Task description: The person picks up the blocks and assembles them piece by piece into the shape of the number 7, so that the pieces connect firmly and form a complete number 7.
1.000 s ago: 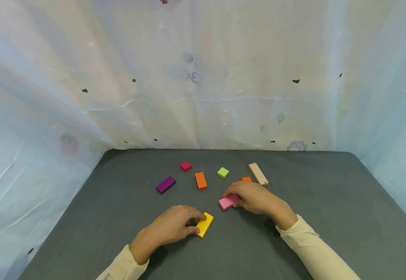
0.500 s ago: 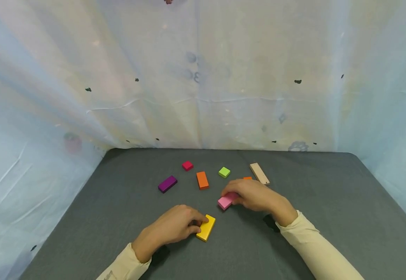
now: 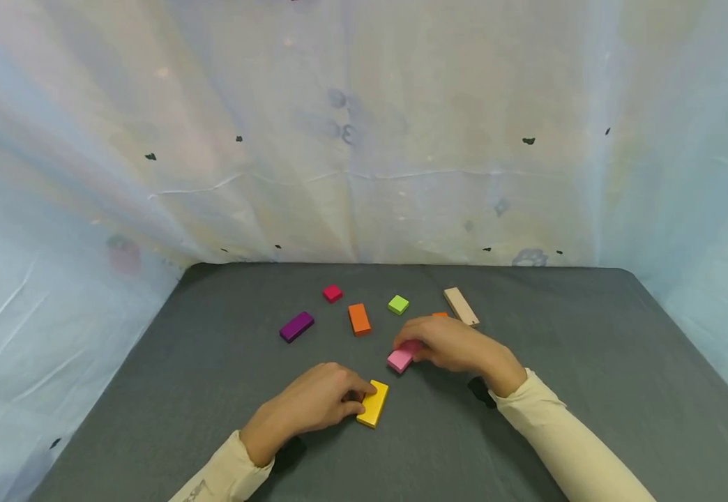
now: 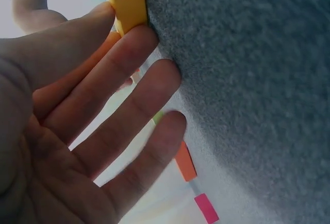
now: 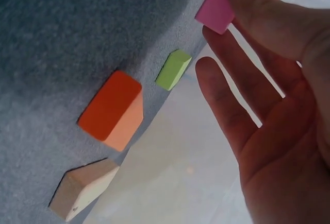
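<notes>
My left hand [image 3: 314, 401] pinches a flat yellow block [image 3: 373, 404] near the front middle of the table, thumb at its near left edge and a fingertip on its top. In the left wrist view the yellow block [image 4: 126, 2] is between thumb and fingers, the other fingers extended. Farther back and to the right, my right hand [image 3: 452, 343] grips a pink block [image 3: 399, 360] between thumb and fingers, which cover its far end. The pink block [image 5: 216, 7] shows at the top of the right wrist view, close over the grey surface. A short gap separates the two blocks.
Behind the hands on the dark grey table [image 3: 213, 390] lie a purple block [image 3: 296, 327], a red block [image 3: 332, 293], an orange block [image 3: 359, 320], a green block [image 3: 398, 305] and a plain wood block [image 3: 461, 307]. My right hand partly hides another orange block [image 3: 441, 314].
The yellow block has turned to point more straight away from me and shifted slightly right. The pink block has turned the same way in the right hand. Both hands keep their hold.
</notes>
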The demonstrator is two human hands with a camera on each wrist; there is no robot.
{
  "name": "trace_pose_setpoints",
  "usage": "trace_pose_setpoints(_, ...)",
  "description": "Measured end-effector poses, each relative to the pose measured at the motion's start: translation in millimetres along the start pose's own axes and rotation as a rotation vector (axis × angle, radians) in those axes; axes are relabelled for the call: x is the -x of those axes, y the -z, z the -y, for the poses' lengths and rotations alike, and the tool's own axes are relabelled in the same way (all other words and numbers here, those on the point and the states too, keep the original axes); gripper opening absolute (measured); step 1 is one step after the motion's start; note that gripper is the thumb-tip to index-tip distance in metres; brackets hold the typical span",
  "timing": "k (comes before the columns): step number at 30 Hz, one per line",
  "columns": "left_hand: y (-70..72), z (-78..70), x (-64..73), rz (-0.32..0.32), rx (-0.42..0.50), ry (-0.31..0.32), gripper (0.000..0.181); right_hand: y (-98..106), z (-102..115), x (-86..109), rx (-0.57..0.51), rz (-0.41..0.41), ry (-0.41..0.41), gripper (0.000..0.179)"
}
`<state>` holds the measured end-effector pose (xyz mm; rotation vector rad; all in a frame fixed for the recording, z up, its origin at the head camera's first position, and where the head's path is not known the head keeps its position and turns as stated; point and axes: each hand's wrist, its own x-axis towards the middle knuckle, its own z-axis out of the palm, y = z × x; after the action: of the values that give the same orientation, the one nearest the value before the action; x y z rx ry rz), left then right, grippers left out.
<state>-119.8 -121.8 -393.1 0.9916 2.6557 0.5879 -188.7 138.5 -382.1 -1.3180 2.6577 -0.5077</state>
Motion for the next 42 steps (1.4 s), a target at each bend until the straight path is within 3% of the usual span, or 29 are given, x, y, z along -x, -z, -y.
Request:
trace_pose_setpoints(17, -4.4, -0.9, -7.8, -0.004, -0.006, -0.025, 0.029, -10.5, 4.3, -13.5, -0.08, 0.086, 0.062, 0.031)
trace_pose_setpoints(26, -3.3, -1.6, -7.2, -0.014, 0.046, -0.022, 0.028, -14.4, 3.4, -16.6, -0.081, 0.086, 0.101, 0.032)
trace_pose_setpoints(35, -0.8, -2.1, -10.8, 0.001, 0.054, -0.025, 0.024, -9.8, 0.6, -13.4, -0.134, 0.103, 0.045, 0.035)
trace_pose_setpoints(42, -3.3, -0.2, -8.2, 0.013, 0.055, -0.01, 0.027, -15.0, 1.0, -19.2, -0.163, 0.105, 0.104, 0.036)
